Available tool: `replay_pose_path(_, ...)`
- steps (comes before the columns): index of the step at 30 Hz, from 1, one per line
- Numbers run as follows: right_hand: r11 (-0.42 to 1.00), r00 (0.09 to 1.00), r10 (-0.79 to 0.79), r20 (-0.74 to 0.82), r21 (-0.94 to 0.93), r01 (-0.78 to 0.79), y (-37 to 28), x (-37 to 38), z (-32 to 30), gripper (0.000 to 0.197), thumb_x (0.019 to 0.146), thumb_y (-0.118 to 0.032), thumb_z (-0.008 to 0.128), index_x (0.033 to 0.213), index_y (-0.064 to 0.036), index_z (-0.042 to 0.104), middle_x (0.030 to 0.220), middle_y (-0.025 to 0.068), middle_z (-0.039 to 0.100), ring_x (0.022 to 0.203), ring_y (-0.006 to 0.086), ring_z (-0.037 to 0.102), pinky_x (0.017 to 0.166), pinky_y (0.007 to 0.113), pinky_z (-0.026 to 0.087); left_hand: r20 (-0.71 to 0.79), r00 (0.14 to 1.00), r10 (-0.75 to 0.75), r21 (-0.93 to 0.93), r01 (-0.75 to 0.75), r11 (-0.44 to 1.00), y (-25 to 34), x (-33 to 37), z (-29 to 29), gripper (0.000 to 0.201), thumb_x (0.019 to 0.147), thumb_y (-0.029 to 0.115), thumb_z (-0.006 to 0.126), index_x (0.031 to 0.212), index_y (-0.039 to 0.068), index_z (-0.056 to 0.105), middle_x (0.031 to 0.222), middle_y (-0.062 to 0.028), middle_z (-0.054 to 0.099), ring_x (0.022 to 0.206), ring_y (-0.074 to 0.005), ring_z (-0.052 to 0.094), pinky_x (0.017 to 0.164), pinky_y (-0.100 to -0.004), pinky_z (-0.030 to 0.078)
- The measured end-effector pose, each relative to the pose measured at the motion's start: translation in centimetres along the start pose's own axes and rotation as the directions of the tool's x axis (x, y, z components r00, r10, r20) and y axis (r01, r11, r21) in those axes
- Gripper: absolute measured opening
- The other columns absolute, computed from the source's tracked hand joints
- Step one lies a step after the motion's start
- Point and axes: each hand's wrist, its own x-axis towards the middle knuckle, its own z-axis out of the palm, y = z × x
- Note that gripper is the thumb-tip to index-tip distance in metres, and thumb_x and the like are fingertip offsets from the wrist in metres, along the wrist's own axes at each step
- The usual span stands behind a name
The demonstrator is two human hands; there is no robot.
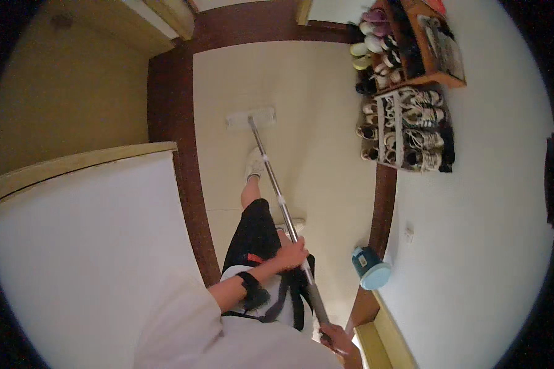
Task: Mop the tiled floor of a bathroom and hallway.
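Note:
A flat mop with a long silver pole [272, 178] runs from my body out across the floor. Its pale rectangular head [251, 118] lies flat on the tiles ahead of my feet. My left hand [291, 253] is closed around the pole about midway along the lower part, with a black band on that wrist. Lower down, my right hand [335, 337] grips the dark grey handle [316, 300] near its end. One of my white shoes [254, 163] is forward, just behind the mop head; the other [292, 226] is farther back beside the pole.
Pale floor tiles [314, 80] have a dark brown border. On the right, a shoe rack [406, 129] with several pairs stands by the wall, next to a wooden shelf [446, 79]. A blue bin [370, 270] sits nearer me. A white wall [104, 227] juts in at left.

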Motion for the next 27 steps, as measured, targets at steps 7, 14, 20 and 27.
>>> replay_pose_path(7, 1.0, 1.0, -0.002, 0.01, 0.014, 0.002, -0.9, -1.7, -1.2, 0.028, 0.086, -0.031, 0.052, 0.08, -0.0038, 0.047, 0.047, 0.0026, 0.041, 0.034, 0.0114, 0.037, 0.031, 0.025, 0.028, 0.174, 0.985, 0.008, -0.419, 0.067, 0.906, -3.2, 3.4, 5.0, 0.023, 0.082, 0.025, 0.044, 0.093, 0.005, 0.038, 0.072, -0.0195, 0.056, 0.059, -0.0362, 0.058, 0.054, -0.0466, 0.045)
replay_pose_path(14, 0.915, 0.94, -0.339, -0.027, -0.242, 0.323, -17.0, 8.4, 9.9, 0.033, 0.088, -0.035, 0.047, 0.075, -0.004, 0.048, 0.046, 0.0032, 0.044, 0.033, 0.0129, 0.041, 0.031, 0.026, 0.031, -0.46, 0.879, 0.123, -0.063, -0.171, 0.983, -0.9, 15.2, -15.6, 0.022, 0.084, 0.023, 0.039, 0.095, 0.006, 0.048, 0.077, -0.0211, 0.058, 0.072, -0.0416, 0.055, 0.062, -0.049, 0.045)
replay_pose_path(20, 0.878, 0.898, -0.435, 0.064, -0.192, 0.439, -32.6, 17.6, 17.9, 0.038, 0.084, -0.04, 0.051, 0.078, -0.0038, 0.043, 0.05, 0.0027, 0.042, 0.038, 0.0112, 0.042, 0.033, 0.028, 0.034, -0.406, 0.905, -0.128, -0.074, 0.106, 0.992, 0.1, 26.5, -33.3, 0.039, 0.077, 0.018, 0.046, 0.115, 0.009, 0.047, 0.117, -0.023, 0.045, 0.105, -0.0383, 0.047, 0.082, -0.0444, 0.043)
replay_pose_path(27, 0.929, 0.918, -0.349, 0.186, -0.061, 0.366, -28.5, 17.8, 16.7, 0.036, 0.086, -0.04, 0.046, 0.072, -0.0069, 0.041, 0.047, 0.0023, 0.041, 0.032, 0.0111, 0.037, 0.031, 0.026, 0.031, -0.539, 0.735, 0.41, 0.279, -0.304, 0.911, -4.4, 24.4, -28.9, 0.045, 0.076, 0.028, 0.052, 0.118, 0.013, 0.048, 0.131, -0.0194, 0.034, 0.122, -0.0447, 0.023, 0.101, -0.0512, 0.019)
